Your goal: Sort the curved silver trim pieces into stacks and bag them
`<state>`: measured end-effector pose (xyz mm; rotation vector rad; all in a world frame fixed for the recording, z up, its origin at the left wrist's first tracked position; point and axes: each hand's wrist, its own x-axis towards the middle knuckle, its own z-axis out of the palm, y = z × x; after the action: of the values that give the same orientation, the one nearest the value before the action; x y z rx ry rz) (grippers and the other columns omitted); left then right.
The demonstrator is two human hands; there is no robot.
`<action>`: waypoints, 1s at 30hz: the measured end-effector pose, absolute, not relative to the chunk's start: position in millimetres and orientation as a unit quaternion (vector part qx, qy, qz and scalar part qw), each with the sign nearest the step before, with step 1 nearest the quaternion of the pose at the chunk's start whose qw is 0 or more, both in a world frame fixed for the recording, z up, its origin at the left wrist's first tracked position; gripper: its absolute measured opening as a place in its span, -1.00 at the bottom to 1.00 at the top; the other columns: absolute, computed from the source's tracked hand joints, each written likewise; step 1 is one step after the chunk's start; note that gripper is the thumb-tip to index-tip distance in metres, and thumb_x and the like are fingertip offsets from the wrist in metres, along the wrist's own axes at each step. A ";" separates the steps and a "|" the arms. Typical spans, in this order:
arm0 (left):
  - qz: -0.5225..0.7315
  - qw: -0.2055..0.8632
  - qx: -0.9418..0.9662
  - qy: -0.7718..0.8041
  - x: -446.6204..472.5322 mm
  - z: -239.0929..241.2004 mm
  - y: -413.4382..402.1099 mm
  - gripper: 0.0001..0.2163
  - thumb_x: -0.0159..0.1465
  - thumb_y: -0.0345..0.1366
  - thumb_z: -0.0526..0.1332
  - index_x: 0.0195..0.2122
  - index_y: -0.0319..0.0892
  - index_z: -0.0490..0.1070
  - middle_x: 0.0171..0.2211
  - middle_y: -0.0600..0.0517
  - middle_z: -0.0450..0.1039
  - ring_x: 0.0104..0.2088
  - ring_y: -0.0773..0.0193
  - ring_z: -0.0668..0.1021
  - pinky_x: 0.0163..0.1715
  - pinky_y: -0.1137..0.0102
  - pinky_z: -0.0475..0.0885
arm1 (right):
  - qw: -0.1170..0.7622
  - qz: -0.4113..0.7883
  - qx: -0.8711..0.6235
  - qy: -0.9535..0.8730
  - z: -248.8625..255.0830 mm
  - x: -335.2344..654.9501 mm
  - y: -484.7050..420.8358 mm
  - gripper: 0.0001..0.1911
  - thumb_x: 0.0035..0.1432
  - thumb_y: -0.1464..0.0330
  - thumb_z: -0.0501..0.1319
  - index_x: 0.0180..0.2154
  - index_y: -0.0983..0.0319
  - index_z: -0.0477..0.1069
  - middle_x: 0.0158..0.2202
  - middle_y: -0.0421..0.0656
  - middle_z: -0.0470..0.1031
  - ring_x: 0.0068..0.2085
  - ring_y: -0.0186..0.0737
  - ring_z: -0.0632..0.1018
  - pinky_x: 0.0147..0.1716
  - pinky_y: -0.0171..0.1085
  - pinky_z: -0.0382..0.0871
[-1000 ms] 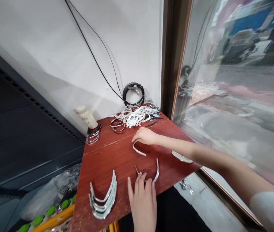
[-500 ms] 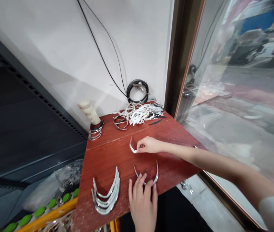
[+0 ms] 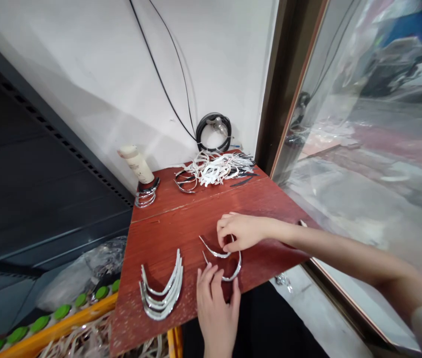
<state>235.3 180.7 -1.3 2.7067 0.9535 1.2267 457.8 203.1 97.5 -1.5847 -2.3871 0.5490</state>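
Note:
My right hand (image 3: 242,232) pinches a thin, shiny silvery U-shaped strip (image 3: 212,251) between thumb and fingers, just above the red table (image 3: 166,226). A second curved silvery strip (image 3: 235,271) lies close in front of it, near the table's front edge. My left hand (image 3: 216,303) is beside this second strip with its fingers stretched and apart, the tips at or on the strip; I cannot tell how firmly they touch. To the left, several matching curved strips (image 3: 161,308) lie nested in a stack.
At the back lies a tangled heap of white, silvery and black strips (image 3: 216,169). A cream bottle (image 3: 138,166) leans near more curved strips (image 3: 145,199). Coiled black cable (image 3: 200,124) stands against the wall. A yellow crate (image 3: 95,315) sits below left; a glass pane (image 3: 345,164) borders the right.
My right hand has brought its strip toward me and slightly right, close to the strip by my left hand. My left hand has barely moved. The view has shifted slightly.

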 end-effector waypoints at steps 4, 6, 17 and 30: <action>0.363 0.042 0.868 0.335 233.2 -0.1 180.9 -0.58 0.25 -0.26 0.25 0.09 -0.29 0.26 0.00 -0.19 0.38 0.08 0.04 0.45 0.02 0.11 0.49 | 0.099 0.181 -0.524 -0.826 88.9 440.7 198.5 -0.89 0.15 0.32 0.27 -0.31 0.19 0.57 -0.32 -0.16 0.57 -0.22 -0.18 0.48 -0.14 -0.24 0.26; 0.355 0.047 0.870 0.340 231.7 -0.9 182.1 -0.58 0.26 -0.23 0.24 0.10 -0.27 0.26 0.01 -0.18 0.40 0.08 0.05 0.45 0.00 0.13 0.50 | 0.098 0.185 -0.522 -0.827 83.3 430.6 193.6 -0.89 0.14 0.39 0.24 -0.32 0.20 0.57 -0.34 -0.15 0.58 -0.23 -0.18 0.50 -0.15 -0.25 0.28; 0.402 0.007 0.878 0.258 241.4 -24.8 195.6 -0.68 0.28 -0.33 0.12 0.05 -0.04 0.42 -0.05 0.09 0.58 0.01 0.19 0.54 0.34 0.18 -0.02 | 0.332 0.066 -0.724 -0.601 87.6 547.0 260.1 -0.73 0.31 0.38 0.08 -0.08 0.33 0.48 -0.14 -0.06 0.55 -0.18 -0.23 0.54 -0.18 -0.29 0.40; 0.459 -0.027 0.850 0.257 245.7 -35.0 200.3 -0.75 0.21 -0.39 0.17 -0.11 -0.01 0.51 -0.27 0.15 0.64 -0.15 0.24 0.61 0.24 0.28 0.18 | 0.186 -0.022 -0.749 -0.636 66.0 559.6 339.4 -0.72 0.25 0.50 0.11 -0.11 0.26 0.55 -0.06 0.05 0.51 0.01 -0.03 0.46 0.02 -0.17 0.23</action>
<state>245.7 200.3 -35.0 2.7174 0.8204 1.4679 559.6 339.4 66.0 -2.1092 -1.7897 -0.0616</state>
